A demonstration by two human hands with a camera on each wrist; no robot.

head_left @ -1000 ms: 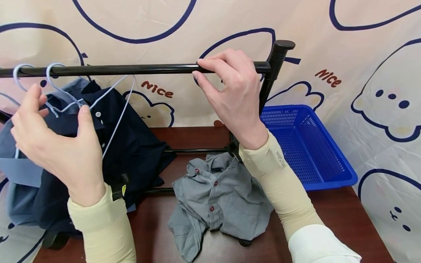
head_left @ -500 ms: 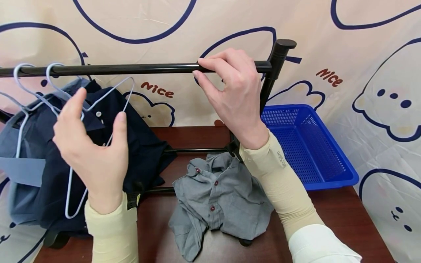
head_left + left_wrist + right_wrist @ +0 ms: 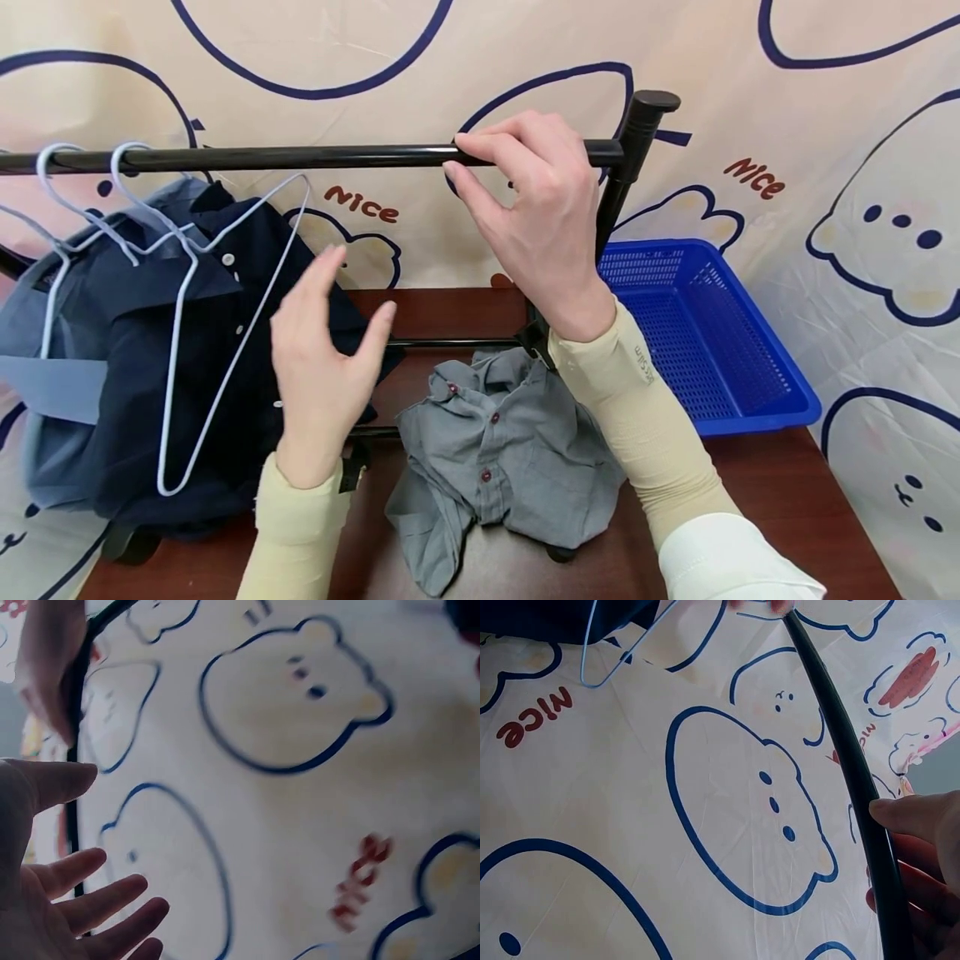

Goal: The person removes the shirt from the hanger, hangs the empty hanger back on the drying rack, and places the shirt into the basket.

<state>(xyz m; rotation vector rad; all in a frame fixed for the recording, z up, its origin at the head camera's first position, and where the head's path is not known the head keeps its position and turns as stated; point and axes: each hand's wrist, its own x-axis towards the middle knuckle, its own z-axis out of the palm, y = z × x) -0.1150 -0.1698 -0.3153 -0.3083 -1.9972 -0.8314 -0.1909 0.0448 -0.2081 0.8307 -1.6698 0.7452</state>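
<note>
My right hand (image 3: pixel 532 208) grips the black rail (image 3: pixel 300 157) near its right end. In the right wrist view, the thumb and fingers (image 3: pixel 922 889) are curled around that rail. My left hand (image 3: pixel 322 358) is held in the air below the rail, its fingers spread and nothing in them; the left wrist view shows the same open fingers (image 3: pixel 124 892). To its left hangs a light-blue wire hanger (image 3: pixel 174 350) with no garment on it. Behind this hanger is a dark navy shirt (image 3: pixel 135 350). A grey button-up shirt (image 3: pixel 517 450) lies crumpled on the table.
A blue perforated basket (image 3: pixel 765 350) stands at the right, behind my right forearm. The rack's black upright (image 3: pixel 626 158) rises at the rail's end. A blue garment (image 3: pixel 45 400) hangs at far left. The brown table (image 3: pixel 787 508) carries the rack, with a patterned cloth (image 3: pixel 465 233) behind.
My left hand has moved right and down, away from the hangers, uncovering the bare hanger. My right hand has stayed on the rail. The grey shirt lies as before.
</note>
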